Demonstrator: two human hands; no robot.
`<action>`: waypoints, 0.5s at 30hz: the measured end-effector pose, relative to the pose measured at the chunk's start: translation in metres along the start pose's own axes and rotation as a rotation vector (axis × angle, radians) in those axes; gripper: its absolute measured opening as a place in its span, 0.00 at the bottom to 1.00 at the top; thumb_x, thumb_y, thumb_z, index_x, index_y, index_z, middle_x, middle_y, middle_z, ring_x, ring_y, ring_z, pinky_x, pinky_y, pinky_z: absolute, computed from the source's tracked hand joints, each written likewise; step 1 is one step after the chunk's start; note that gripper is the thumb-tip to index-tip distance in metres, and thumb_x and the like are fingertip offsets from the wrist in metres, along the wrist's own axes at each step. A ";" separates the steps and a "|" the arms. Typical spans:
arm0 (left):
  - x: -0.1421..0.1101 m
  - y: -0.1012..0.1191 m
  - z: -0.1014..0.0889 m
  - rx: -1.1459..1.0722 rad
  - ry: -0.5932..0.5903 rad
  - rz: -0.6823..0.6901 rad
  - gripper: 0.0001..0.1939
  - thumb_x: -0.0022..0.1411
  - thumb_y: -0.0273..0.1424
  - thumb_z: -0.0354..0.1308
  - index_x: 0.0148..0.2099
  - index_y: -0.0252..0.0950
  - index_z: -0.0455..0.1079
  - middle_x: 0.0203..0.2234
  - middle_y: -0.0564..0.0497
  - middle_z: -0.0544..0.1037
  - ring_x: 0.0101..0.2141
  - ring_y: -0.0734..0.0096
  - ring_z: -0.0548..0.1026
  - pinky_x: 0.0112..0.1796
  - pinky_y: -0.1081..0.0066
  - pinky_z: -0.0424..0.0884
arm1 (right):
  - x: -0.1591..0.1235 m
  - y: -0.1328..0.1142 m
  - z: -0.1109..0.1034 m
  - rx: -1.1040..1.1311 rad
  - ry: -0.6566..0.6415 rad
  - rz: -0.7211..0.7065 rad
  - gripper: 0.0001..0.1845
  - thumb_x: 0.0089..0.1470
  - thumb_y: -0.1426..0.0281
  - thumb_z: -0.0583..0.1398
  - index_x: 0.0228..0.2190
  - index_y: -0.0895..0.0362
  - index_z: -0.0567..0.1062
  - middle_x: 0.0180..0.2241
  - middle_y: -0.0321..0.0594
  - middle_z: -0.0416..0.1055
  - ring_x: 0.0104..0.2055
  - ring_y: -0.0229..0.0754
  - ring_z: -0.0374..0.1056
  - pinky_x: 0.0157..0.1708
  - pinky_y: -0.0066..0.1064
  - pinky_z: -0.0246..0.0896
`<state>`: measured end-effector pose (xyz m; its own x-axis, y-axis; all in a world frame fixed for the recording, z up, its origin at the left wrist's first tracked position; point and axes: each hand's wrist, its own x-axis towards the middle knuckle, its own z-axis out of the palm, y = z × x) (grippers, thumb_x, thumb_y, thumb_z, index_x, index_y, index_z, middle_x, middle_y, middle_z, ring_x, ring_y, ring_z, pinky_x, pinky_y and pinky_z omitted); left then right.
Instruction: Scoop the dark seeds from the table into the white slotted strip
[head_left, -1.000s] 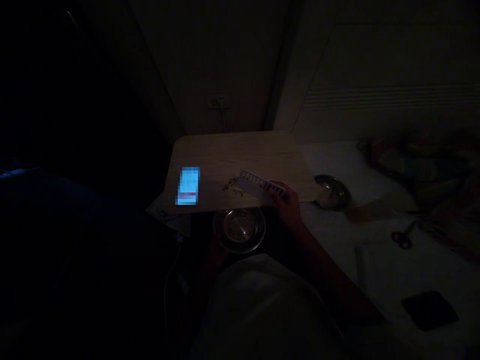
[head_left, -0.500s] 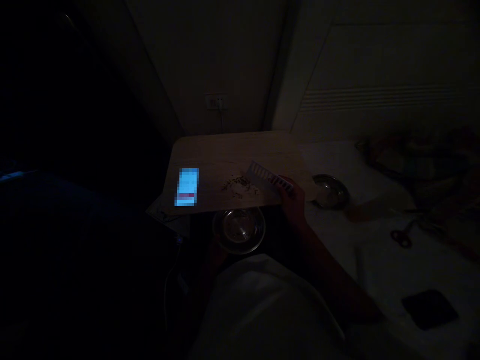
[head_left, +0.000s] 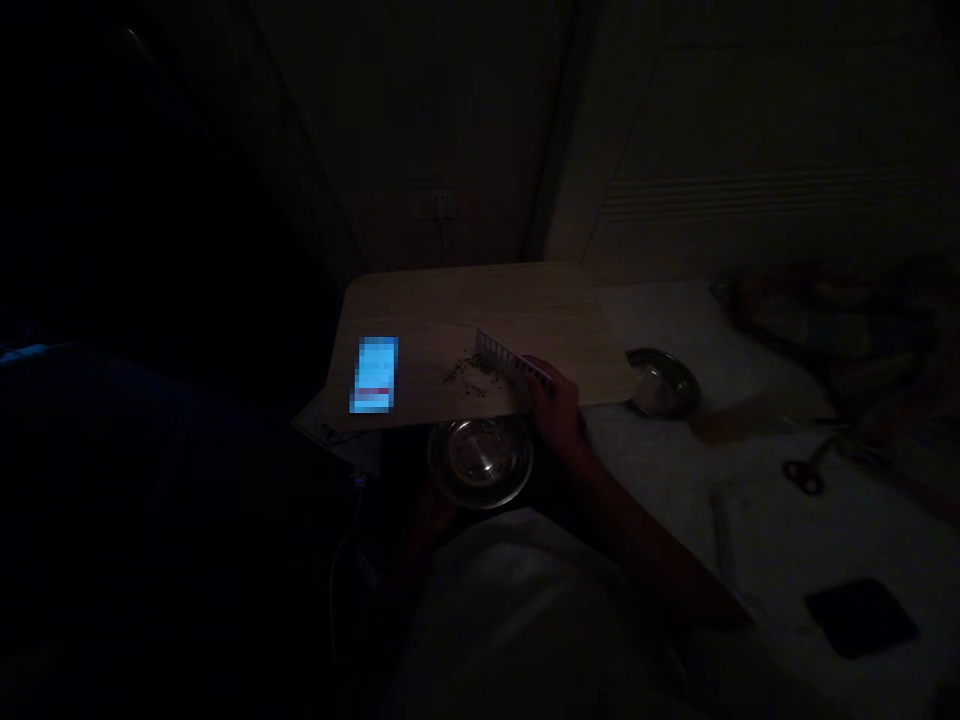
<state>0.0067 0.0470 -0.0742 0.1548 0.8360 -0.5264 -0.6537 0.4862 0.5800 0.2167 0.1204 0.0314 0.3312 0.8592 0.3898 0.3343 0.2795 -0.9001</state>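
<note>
The scene is very dark. My right hand [head_left: 556, 405] grips a flat, pale, card-like piece with a row of light and dark stripes [head_left: 499, 350]; its exact kind is unclear. The piece stands tilted on a light wooden board [head_left: 420, 300], against the right side of small dark bits [head_left: 466, 370] scattered there. Just under the board's near edge is a shiny metal bowl [head_left: 484, 490]. My left hand [head_left: 439, 505] holds this bowl by its lower left rim, its fingers mostly lost in shadow.
A lit phone [head_left: 374, 375] lies on the board's left part. To the right, a second metal bowl [head_left: 664, 385], red-handled scissors [head_left: 802, 477] and a dark square item [head_left: 861, 617] rest on a white surface. A cable hangs from the wall socket [head_left: 433, 204] behind the board.
My right hand has moved left with the striped piece, whose edge now reaches the dark bits and is more steeply tilted. The bowl in my left hand has barely shifted.
</note>
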 end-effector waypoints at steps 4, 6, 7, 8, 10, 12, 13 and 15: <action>-0.002 0.000 0.001 0.002 0.022 0.021 0.16 0.60 0.31 0.54 0.50 0.36 0.71 0.50 0.49 0.73 0.61 0.60 0.55 0.58 0.66 0.54 | -0.004 -0.005 0.005 0.003 -0.037 0.024 0.15 0.55 0.64 0.55 0.41 0.53 0.76 0.42 0.38 0.76 0.46 0.44 0.70 0.49 0.37 0.62; -0.003 0.000 0.003 -0.005 0.022 0.025 0.16 0.59 0.29 0.54 0.49 0.36 0.72 0.50 0.50 0.73 0.61 0.61 0.53 0.58 0.69 0.54 | -0.003 -0.005 0.005 0.008 -0.047 0.031 0.15 0.54 0.64 0.55 0.41 0.53 0.76 0.42 0.39 0.76 0.46 0.44 0.70 0.49 0.37 0.63; -0.002 0.000 0.004 -0.009 0.021 0.025 0.16 0.59 0.29 0.53 0.50 0.36 0.71 0.51 0.50 0.73 0.61 0.61 0.53 0.57 0.69 0.54 | -0.002 -0.004 0.005 0.012 -0.038 0.029 0.15 0.54 0.64 0.55 0.41 0.53 0.76 0.42 0.39 0.76 0.46 0.44 0.70 0.49 0.37 0.63; -0.002 0.000 0.004 -0.014 0.021 0.023 0.16 0.60 0.30 0.53 0.50 0.36 0.71 0.51 0.50 0.72 0.61 0.60 0.53 0.57 0.69 0.55 | 0.000 -0.003 0.004 0.015 -0.016 0.023 0.14 0.54 0.64 0.56 0.41 0.53 0.76 0.41 0.39 0.76 0.46 0.44 0.70 0.49 0.37 0.63; 0.000 -0.001 0.006 -0.020 0.024 0.015 0.17 0.61 0.32 0.52 0.51 0.35 0.70 0.51 0.49 0.72 0.61 0.60 0.54 0.57 0.68 0.56 | 0.007 0.000 0.003 0.015 0.037 0.007 0.14 0.54 0.64 0.56 0.41 0.53 0.76 0.42 0.39 0.75 0.45 0.43 0.70 0.48 0.37 0.63; 0.002 -0.001 0.006 -0.023 0.030 -0.004 0.18 0.63 0.35 0.51 0.52 0.34 0.69 0.52 0.47 0.71 0.59 0.58 0.57 0.56 0.63 0.56 | 0.015 0.004 0.003 0.003 0.058 -0.011 0.15 0.54 0.65 0.56 0.42 0.53 0.76 0.42 0.40 0.75 0.46 0.43 0.70 0.49 0.37 0.62; 0.003 -0.001 0.006 -0.023 0.033 -0.014 0.18 0.63 0.36 0.51 0.52 0.33 0.68 0.52 0.45 0.71 0.58 0.57 0.59 0.56 0.60 0.56 | 0.019 0.006 0.003 -0.003 0.051 -0.015 0.15 0.54 0.64 0.56 0.42 0.53 0.76 0.42 0.40 0.75 0.46 0.43 0.70 0.49 0.37 0.62; 0.003 -0.001 0.005 -0.023 0.036 -0.028 0.20 0.63 0.39 0.50 0.53 0.33 0.67 0.53 0.43 0.69 0.55 0.58 0.63 0.54 0.55 0.58 | 0.026 0.010 0.006 0.002 0.007 -0.019 0.15 0.54 0.63 0.56 0.41 0.53 0.76 0.42 0.39 0.75 0.46 0.44 0.70 0.49 0.37 0.62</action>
<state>0.0115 0.0505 -0.0727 0.1466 0.8126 -0.5641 -0.6668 0.5025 0.5504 0.2235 0.1483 0.0314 0.3311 0.8506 0.4085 0.3390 0.2968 -0.8927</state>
